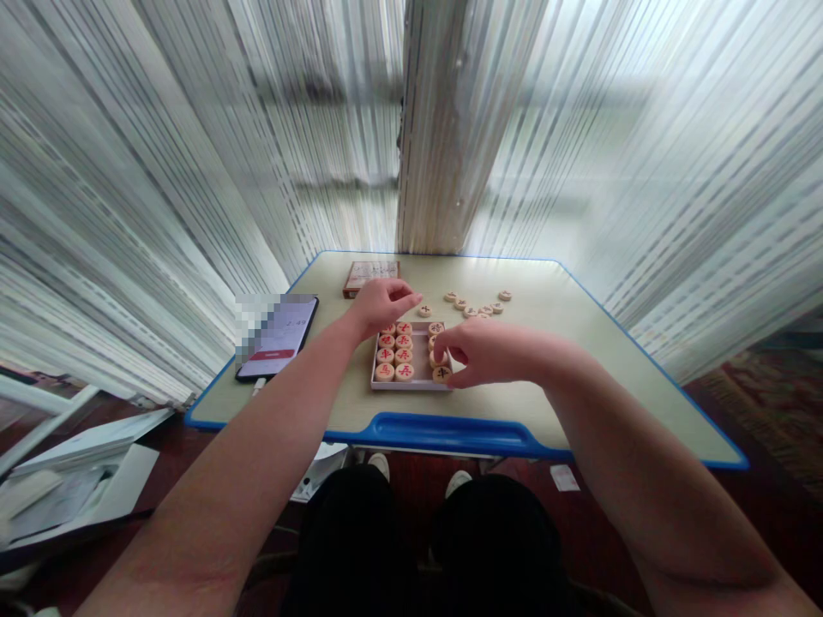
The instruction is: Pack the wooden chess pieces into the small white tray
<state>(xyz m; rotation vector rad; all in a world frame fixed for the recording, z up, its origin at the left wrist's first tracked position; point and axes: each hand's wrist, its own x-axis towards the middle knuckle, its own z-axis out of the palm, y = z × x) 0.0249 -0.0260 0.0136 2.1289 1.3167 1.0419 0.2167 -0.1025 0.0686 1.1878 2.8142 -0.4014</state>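
A shallow white box (411, 386) holds round wooden pieces, red-marked ones (404, 356) in two columns at its left and black-marked ones at its right, with a bare strip between. My right hand (485, 350) is over the right column, thumb and forefinger apart around the black-marked piece (441, 374) nearest me; its other fingers are partly hidden. My left hand (384, 305) is above the box's far left edge, fingers bent toward the thumb. Its fingertips are beside a loose piece (425, 311); whether they hold anything is too small to tell.
Several loose pieces (471, 312) lie beyond the box to the right. A flat patterned box (363, 276) is at the back left of the table (579, 360). A phone (278, 338) with a cable lies at the left edge. A blue tray (450, 431) lines the front edge.
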